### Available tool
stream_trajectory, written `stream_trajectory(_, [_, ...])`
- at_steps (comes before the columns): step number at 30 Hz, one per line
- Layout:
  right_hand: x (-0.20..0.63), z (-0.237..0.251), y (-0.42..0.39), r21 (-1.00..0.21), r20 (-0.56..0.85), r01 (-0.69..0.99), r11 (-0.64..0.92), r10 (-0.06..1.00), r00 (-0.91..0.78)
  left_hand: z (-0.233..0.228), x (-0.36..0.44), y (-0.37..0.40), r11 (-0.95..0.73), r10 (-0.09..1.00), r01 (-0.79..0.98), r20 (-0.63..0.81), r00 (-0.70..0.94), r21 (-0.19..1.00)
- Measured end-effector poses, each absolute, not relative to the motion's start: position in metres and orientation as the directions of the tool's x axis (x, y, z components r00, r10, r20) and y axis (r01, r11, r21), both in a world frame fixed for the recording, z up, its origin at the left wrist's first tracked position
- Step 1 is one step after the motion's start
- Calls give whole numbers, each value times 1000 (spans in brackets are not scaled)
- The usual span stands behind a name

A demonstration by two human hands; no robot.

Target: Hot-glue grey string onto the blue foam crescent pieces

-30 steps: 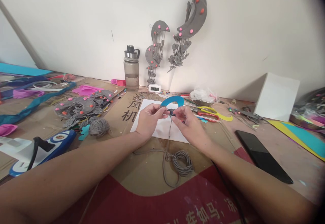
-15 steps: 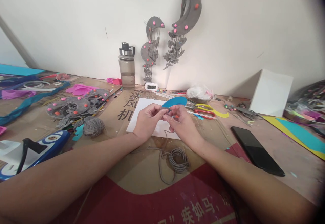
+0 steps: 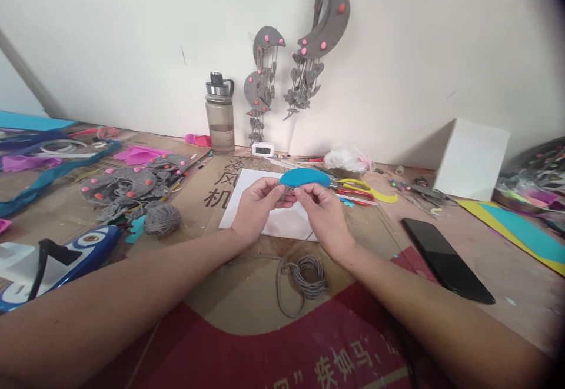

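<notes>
Between hands (image 3: 291, 203), smooth blue crescent (image 3: 304, 178).

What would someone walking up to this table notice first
Dead centre, the left hand and right hand pinch a blue crescent-shaped cutout between their fingertips, above a white sheet of paper. On the wall behind hang grey moon-shaped mobiles dotted with pink and orange beads. Nearer, a coil of grey cord lies on the cardboard, and a black phone lies to the right.
</notes>
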State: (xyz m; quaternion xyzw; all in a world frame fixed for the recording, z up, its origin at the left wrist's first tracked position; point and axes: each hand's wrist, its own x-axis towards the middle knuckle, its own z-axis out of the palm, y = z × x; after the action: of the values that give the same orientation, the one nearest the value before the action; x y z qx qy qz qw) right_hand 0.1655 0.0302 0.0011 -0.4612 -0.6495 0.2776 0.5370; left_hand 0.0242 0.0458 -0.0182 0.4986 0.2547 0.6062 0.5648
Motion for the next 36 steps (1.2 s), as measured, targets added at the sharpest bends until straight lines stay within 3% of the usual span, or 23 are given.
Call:
stream_trajectory(8, [162,1,26,-878,417,294,378,905,81,-16,26,41,-205,951,-471,288,111,858])
stream_trajectory(19, [159,-7,29,-950,304,-45,309,948,96,-16,27,41,-175,945,-504,287,154,846])
stream_trajectory(36, [156,-5,27,-970,244,48,239,958,149,-15,26,41,-126,953,-515,247,173,848])
